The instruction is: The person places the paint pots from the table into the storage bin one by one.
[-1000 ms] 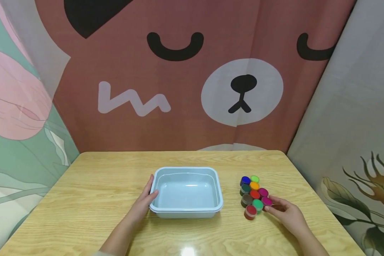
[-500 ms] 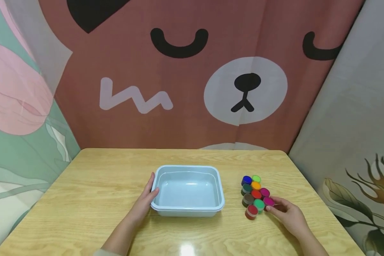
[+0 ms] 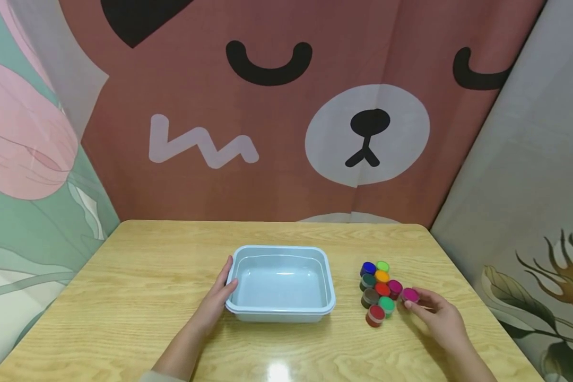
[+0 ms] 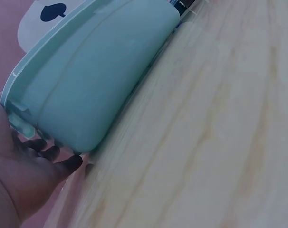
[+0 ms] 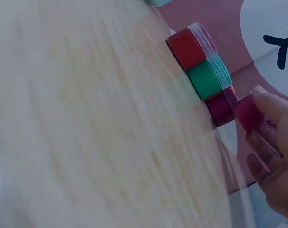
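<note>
My left hand (image 3: 211,306) grips the left end of a light blue plastic tub (image 3: 280,310), thumb over the rim. In the left wrist view its fingers curl against the tub's outer wall (image 4: 101,76). To the right, my right hand (image 3: 443,319) pinches a small magenta paint pot (image 3: 410,295) between thumb and fingers. That pot appears lifted off the table in the right wrist view, just beside a second magenta pot (image 5: 220,109). Close by stand a green pot (image 3: 386,304), a dark red pot (image 3: 375,315) and a bright red pot (image 3: 382,289).
Further pots in the cluster are brown (image 3: 370,298), dark green (image 3: 368,282), orange (image 3: 382,276), blue (image 3: 368,268) and light green (image 3: 382,266). All stand on a wood-grain table (image 3: 162,265). A curtain with a bear print (image 3: 277,116) hangs behind the table's far edge.
My right hand has drawn the magenta pot to the right and slightly up, away from the cluster. The left hand keeps its grip on the tub. The head view has shifted slightly.
</note>
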`<state>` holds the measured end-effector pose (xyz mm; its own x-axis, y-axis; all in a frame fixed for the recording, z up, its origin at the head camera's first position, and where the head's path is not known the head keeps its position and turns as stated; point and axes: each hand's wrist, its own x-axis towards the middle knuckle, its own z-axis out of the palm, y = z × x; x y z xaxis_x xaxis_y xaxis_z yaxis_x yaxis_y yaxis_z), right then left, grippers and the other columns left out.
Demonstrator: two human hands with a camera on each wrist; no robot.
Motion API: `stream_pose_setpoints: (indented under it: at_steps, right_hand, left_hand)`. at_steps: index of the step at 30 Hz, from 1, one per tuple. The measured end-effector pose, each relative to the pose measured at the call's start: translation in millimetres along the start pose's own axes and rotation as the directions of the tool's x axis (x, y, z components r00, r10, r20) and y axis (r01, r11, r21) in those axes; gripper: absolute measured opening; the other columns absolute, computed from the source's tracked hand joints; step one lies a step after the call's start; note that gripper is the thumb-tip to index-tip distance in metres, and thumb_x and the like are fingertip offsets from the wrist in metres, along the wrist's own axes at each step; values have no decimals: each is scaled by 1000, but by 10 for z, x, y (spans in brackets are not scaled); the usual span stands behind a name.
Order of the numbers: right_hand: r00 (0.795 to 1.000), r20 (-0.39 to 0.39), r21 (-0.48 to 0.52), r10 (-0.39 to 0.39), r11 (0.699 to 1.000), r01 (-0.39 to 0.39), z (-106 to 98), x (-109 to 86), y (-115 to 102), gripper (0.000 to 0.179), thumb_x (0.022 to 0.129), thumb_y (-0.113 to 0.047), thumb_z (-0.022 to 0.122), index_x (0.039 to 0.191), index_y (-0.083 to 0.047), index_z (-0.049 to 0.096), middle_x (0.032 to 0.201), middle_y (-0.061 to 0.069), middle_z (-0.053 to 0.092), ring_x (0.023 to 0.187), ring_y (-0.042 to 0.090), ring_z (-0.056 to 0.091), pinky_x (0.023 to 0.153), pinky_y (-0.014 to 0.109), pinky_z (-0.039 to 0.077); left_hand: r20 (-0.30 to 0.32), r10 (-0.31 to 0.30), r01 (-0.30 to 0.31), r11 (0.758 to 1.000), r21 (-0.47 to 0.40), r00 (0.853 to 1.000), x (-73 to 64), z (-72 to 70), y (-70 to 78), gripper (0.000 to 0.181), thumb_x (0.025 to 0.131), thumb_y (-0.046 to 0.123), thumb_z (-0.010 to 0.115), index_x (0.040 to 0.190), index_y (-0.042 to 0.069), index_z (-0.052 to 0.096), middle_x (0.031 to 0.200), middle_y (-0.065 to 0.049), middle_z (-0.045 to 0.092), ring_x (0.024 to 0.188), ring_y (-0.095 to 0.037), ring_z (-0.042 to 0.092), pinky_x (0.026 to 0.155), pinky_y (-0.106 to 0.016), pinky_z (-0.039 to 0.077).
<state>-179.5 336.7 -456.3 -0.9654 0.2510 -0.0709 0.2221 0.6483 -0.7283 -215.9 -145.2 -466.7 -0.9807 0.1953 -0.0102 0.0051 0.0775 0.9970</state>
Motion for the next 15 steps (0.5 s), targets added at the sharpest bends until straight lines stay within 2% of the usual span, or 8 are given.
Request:
stream_pose_setpoints:
  at_steps: [2, 3, 6, 8, 9, 12, 15]
  right_hand:
    - [1000, -14, 12, -5, 1000, 5, -23, 6, -23, 74, 87, -54, 66, 139, -4, 51, 132, 19, 62, 91, -9, 55, 82, 17, 49]
    - [1000, -17, 15, -8, 1000, 8, -33, 9, -35, 74, 87, -56, 65, 139, -4, 51, 133, 19, 61, 91, -9, 54, 78, 13, 47]
    - [999, -13, 26, -29, 999, 29, -50, 11, -88, 75, 88, -57, 64, 140, -6, 50, 137, 19, 58, 107, 9, 62, 76, 7, 45]
    - [998, -15, 31, -53, 998, 53, -47, 16, -137, 74, 88, -57, 63, 140, -6, 51, 139, 18, 57, 118, 26, 61, 77, 6, 45]
    - [997, -15, 34, -70, 997, 70, -44, 21, -165, 73, 89, -56, 63, 140, -6, 51, 140, 18, 57, 121, 29, 59, 77, 5, 44]
    - [992, -16, 76, -126, 989, 127, -18, 51, -253, 67, 90, -50, 64, 137, -5, 51, 137, 18, 59, 111, 8, 64, 78, 2, 44]
    - [984, -15, 127, -177, 976, 178, 21, 82, -341, 61, 91, -43, 66, 135, -3, 52, 133, 17, 63, 97, -17, 55, 80, 2, 45]
  left_hand:
    - [0, -3, 3, 1000, 3, 1000, -1, 2, 3, 64, 105, 23, 38, 159, 19, 5, 167, -8, -6, 152, -38, -9, 120, -63, -1]
    - [0, -4, 4, 1000, 6, 1000, -1, 2, 4, 64, 105, 24, 38, 159, 19, 5, 167, -8, -6, 152, -38, -9, 120, -64, -1]
    - [3, -2, 2, 1000, 9, 1000, 0, 2, 2, 64, 105, 23, 37, 159, 19, 4, 167, -9, -6, 152, -38, -10, 120, -64, 0]
    - [3, -2, 2, 1000, 9, 1000, 1, 2, -3, 64, 105, 24, 37, 159, 19, 4, 167, -9, -6, 152, -38, -10, 120, -64, 0]
    - [3, -2, 2, 1000, 8, 1000, 2, 2, -5, 64, 105, 24, 37, 159, 19, 4, 167, -9, -6, 152, -38, -10, 120, -64, 0]
    - [-1, -2, 2, 1000, 7, 1000, 5, 3, -11, 64, 105, 24, 38, 159, 19, 5, 167, -8, -6, 152, -38, -9, 120, -63, 0]
    - [-7, -1, 1, 1000, 8, 1000, 10, 3, -18, 64, 104, 23, 38, 159, 19, 6, 167, -8, -5, 152, -38, -9, 120, -64, -1]
